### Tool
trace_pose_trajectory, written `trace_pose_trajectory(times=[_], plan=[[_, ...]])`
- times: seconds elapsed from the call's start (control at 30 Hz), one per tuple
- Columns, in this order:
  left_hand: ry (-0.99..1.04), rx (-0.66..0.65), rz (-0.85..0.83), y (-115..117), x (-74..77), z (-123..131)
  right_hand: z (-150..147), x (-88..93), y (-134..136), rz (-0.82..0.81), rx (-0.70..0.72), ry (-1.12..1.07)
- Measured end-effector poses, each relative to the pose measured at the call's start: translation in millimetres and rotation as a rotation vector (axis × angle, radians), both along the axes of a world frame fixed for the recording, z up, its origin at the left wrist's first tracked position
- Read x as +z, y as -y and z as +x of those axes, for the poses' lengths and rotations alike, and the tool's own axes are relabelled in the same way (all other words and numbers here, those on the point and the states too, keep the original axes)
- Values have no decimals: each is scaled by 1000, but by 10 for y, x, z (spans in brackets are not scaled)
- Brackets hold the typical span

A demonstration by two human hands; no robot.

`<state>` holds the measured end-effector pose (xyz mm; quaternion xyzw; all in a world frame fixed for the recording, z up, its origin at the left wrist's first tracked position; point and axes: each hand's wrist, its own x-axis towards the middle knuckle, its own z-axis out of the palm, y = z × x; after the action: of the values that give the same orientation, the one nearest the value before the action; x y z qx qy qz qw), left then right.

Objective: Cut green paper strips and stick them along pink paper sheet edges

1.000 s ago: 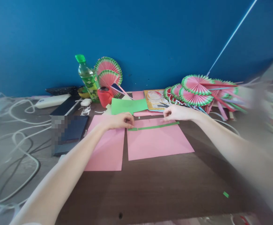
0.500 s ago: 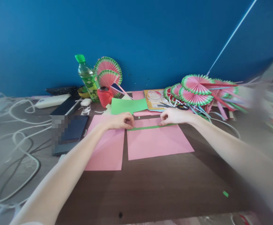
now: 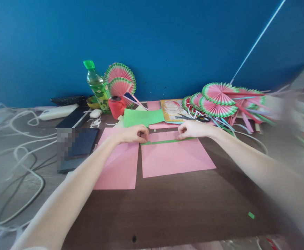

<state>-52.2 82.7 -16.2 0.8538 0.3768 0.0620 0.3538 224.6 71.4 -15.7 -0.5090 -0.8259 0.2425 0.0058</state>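
- Strips of green paper [image 3: 164, 141] are lying across a pink sheet [image 3: 178, 159] on the bench [image 3: 180, 208].
- Left hand [image 3: 136, 134], right hand [image 3: 192, 130]: both are resting curled at them; whether pinching, cannot be told.

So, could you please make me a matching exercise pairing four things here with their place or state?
1. Green strip
2. Bottle
3. Scissors
4. Left hand

A. Topped with a green cap
B. By the strip's left end
C. Just beyond the right hand
D. Lying across the right pink sheet

Pairs: 1-D, 2-A, 3-C, 4-B.
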Motion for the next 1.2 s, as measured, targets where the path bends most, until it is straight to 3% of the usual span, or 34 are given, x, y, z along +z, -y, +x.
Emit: trace_pose_trajectory(times=[1.2], plan=[[9, -12, -8, 34, 16, 14, -2, -14, -9, -13, 30, -5]])
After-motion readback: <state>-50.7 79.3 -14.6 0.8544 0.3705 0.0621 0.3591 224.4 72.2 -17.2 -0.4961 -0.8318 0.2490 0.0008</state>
